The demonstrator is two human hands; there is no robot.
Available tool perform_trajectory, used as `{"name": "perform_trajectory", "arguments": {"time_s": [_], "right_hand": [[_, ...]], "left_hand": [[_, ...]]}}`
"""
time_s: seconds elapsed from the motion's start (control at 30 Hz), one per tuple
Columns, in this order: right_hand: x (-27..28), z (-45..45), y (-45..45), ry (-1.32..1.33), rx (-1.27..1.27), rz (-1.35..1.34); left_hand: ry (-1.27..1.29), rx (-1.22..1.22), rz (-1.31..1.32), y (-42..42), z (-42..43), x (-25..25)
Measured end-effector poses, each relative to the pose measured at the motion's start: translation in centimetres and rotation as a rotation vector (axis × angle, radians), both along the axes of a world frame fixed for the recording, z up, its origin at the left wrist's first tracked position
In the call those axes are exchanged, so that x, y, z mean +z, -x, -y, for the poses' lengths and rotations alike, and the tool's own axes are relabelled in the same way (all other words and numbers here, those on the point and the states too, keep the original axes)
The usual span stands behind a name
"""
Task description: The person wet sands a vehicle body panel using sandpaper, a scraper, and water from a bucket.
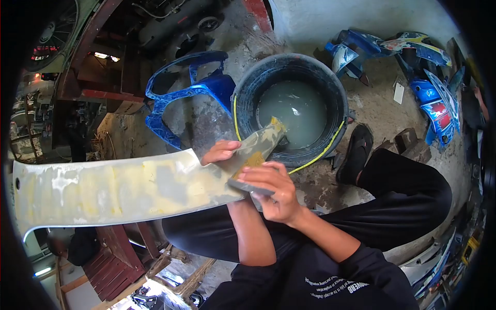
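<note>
A long motorcycle body panel (119,188), patched in cream, grey and white with yellowish spots, stretches from the left edge to over the bucket. My left hand (221,153) passes beneath it and its fingers curl over the far edge, holding it up. Pressed against the panel's narrower part is a thin dark grey sanding pad (251,187), gripped by my right hand (276,190). The panel's narrow end overlaps the rim of a black bucket (337,85) holding cloudy water (297,116). My left palm is hidden under the panel.
A blue plastic frame part (181,95) lies left of the bucket. More blue fairing pieces (436,106) rest at the right, with a white tag (398,93) near them. My sandalled foot (356,154) is beside the bucket, by some bricks (411,144). Wooden slats (113,263) stand lower left.
</note>
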State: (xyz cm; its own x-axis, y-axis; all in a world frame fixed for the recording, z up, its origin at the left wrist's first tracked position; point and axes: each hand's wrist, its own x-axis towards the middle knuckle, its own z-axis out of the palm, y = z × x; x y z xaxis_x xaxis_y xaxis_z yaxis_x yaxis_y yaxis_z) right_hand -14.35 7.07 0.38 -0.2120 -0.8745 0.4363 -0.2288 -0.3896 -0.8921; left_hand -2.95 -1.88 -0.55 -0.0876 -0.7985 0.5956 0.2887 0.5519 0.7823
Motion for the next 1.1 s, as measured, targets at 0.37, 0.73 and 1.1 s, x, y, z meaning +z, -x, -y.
{"name": "perform_trajectory", "arguments": {"time_s": [0.37, 0.73, 1.1], "right_hand": [[0.9, 0.1, -0.1, 0.052, 0.083, -0.019], [-0.8, 0.3, 0.1, 0.019, 0.019, 0.004], [-0.3, 0.9, 0.5, 0.008, 0.052, 0.015]], "left_hand": [[-0.08, -0.002, -0.074, -0.3, -0.4, -0.5], [-0.072, -0.016, -0.063, -0.3, -0.3, -0.2], [-0.068, -0.029, -0.116, 0.3, -0.1, 0.3]]}}
